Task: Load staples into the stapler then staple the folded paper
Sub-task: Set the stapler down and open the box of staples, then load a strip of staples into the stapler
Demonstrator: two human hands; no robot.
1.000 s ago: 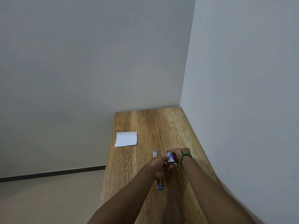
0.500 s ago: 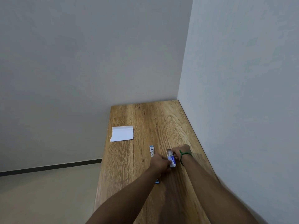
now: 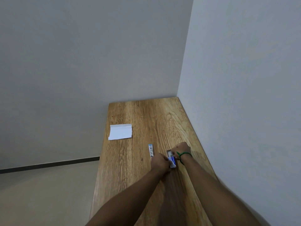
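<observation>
Staple box [image 3: 172, 161] between left grip [image 3: 160, 162], right grip [image 3: 180, 149]

table [image 3: 143, 121]: grained wood, matt | folded paper [image 3: 120, 132]: smooth white paper | walls [image 3: 81, 54]: matt

On my feed both forearms [image 3: 138, 190] are bare, just a thin green cord [image 3: 184, 154] tied round the right wrist.
</observation>
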